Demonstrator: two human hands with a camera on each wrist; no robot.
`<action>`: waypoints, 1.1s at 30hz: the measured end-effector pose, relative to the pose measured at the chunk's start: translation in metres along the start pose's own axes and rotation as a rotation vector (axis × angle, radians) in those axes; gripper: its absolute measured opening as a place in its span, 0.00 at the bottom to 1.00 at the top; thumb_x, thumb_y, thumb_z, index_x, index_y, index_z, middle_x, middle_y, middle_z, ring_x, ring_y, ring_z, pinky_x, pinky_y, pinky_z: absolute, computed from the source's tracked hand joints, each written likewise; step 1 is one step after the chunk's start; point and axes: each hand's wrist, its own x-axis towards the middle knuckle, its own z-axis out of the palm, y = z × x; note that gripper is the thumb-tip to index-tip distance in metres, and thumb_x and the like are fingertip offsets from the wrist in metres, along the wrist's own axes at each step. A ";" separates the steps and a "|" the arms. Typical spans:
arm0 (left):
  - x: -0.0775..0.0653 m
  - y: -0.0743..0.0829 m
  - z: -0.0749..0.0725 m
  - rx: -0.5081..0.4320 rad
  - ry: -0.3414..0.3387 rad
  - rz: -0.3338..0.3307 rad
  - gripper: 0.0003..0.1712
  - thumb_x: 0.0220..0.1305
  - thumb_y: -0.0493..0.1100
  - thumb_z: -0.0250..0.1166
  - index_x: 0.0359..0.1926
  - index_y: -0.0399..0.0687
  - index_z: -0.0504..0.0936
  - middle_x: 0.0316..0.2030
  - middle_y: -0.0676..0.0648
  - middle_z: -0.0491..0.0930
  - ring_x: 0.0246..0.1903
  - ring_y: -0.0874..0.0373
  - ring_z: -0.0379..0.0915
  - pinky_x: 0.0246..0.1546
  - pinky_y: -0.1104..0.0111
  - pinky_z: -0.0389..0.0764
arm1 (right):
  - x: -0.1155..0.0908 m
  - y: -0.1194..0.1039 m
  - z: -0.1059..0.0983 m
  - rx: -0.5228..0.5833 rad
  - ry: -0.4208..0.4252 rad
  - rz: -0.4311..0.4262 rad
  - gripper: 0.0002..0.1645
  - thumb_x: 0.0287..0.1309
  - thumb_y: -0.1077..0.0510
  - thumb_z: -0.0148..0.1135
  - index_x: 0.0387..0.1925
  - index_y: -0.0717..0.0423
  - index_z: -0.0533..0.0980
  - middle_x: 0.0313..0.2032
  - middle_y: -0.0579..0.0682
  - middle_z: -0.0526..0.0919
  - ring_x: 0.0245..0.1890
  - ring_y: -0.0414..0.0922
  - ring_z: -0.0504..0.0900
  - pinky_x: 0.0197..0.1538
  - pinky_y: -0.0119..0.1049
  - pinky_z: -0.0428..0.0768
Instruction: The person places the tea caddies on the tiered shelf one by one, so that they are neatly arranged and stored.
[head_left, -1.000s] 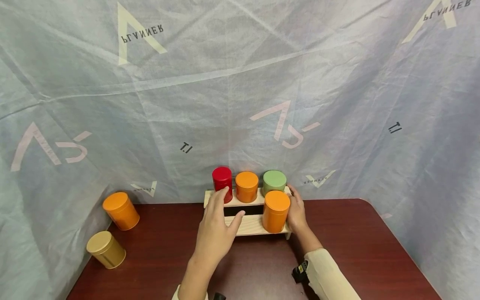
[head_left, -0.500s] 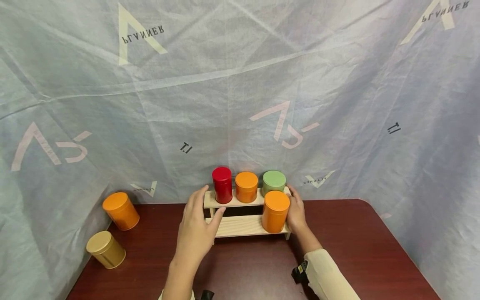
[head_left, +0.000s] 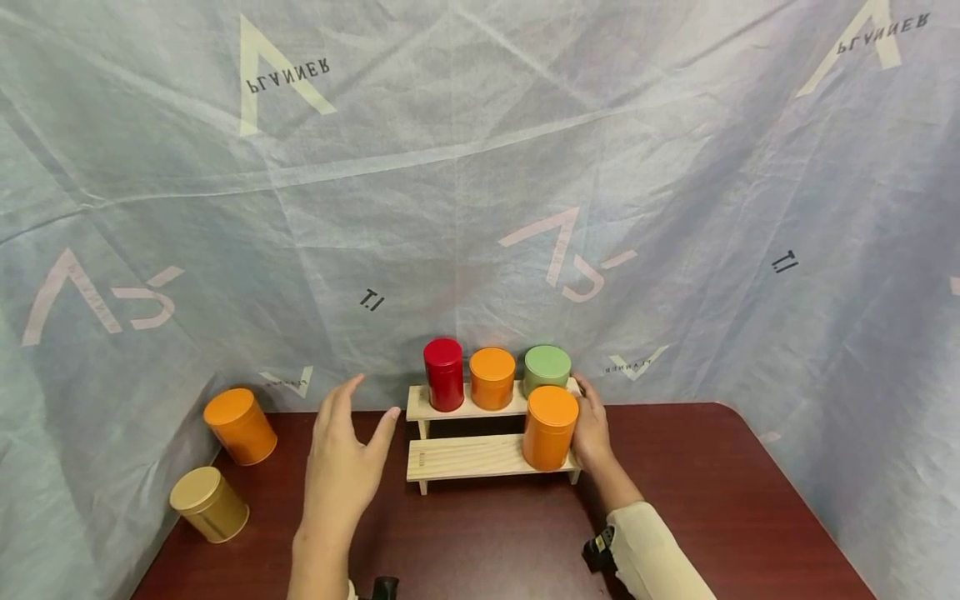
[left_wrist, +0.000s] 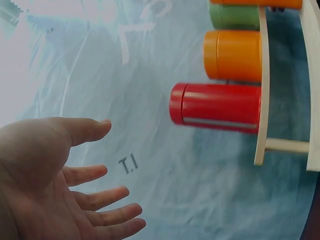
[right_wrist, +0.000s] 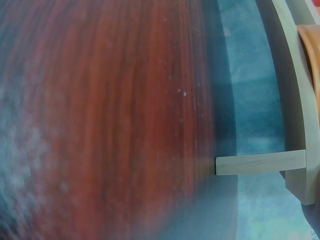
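A two-tier wooden display rack (head_left: 468, 457) stands against the cloth. Its upper tier carries a red tin (head_left: 444, 375), a short orange tin (head_left: 492, 380) and a green tin (head_left: 547, 368). On the right of the lower tier is a taller orange tin (head_left: 551, 429), partly covering the green one. My right hand (head_left: 592, 429) grips the rack's right end; the tall orange tin hides some of its fingers. Left of the rack my left hand (head_left: 341, 467) hovers with fingers spread, holding nothing. In the left wrist view, that hand (left_wrist: 65, 185) is apart from the red tin (left_wrist: 220, 106).
Another orange tin (head_left: 240, 427) and a gold tin (head_left: 210, 504) sit at the left of the dark red table (head_left: 495, 542). Grey printed cloth (head_left: 420, 208) hangs behind and along both sides. The right wrist view shows a rack leg (right_wrist: 260, 162) above the tabletop.
My left hand has moved left, from in front of the red tin to beyond the rack's left end, uncovering the lower tier. The right hand and the tins have kept their places.
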 end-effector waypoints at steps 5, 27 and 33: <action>0.002 -0.008 -0.013 0.008 0.049 -0.024 0.38 0.74 0.55 0.67 0.77 0.47 0.67 0.77 0.37 0.65 0.76 0.35 0.61 0.72 0.34 0.67 | -0.001 0.000 0.002 0.015 0.000 0.006 0.30 0.84 0.55 0.38 0.81 0.49 0.61 0.81 0.57 0.60 0.66 0.52 0.71 0.52 0.20 0.77; 0.000 -0.043 -0.063 0.047 0.168 -0.177 0.37 0.77 0.57 0.63 0.76 0.45 0.68 0.77 0.33 0.63 0.75 0.27 0.56 0.71 0.32 0.59 | -0.001 0.002 0.005 0.031 -0.011 0.010 0.30 0.85 0.54 0.39 0.81 0.48 0.62 0.80 0.57 0.62 0.53 0.38 0.76 0.51 0.22 0.79; -0.001 -0.056 -0.072 0.077 0.220 -0.235 0.38 0.76 0.57 0.63 0.77 0.42 0.67 0.75 0.29 0.64 0.73 0.24 0.56 0.71 0.31 0.58 | -0.001 -0.002 0.000 0.037 -0.008 0.009 0.30 0.85 0.54 0.38 0.82 0.47 0.61 0.77 0.58 0.65 0.47 0.34 0.77 0.50 0.22 0.80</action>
